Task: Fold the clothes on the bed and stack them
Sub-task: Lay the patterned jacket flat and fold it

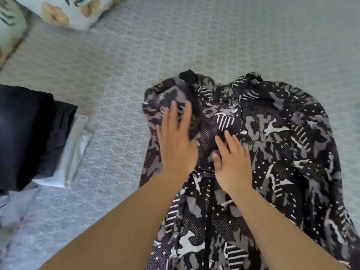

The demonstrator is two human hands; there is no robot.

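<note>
Done: a stack (39, 137) of folded clothes lay on the bed (214, 45).
In hand: your left hand (178, 141) and right hand (232, 164), fingers straight, pressed the camouflage jacket (292, 152), sleeve folded in.
Left: finishing, stacking it.

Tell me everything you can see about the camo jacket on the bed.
The jacket is thin-looking fabric in black, grey and white camouflage with dots and stripes, a dark zipper down the front. It lies spread on the bed, partly folded at the top left. The left hand and right hand press flat on it.
</note>
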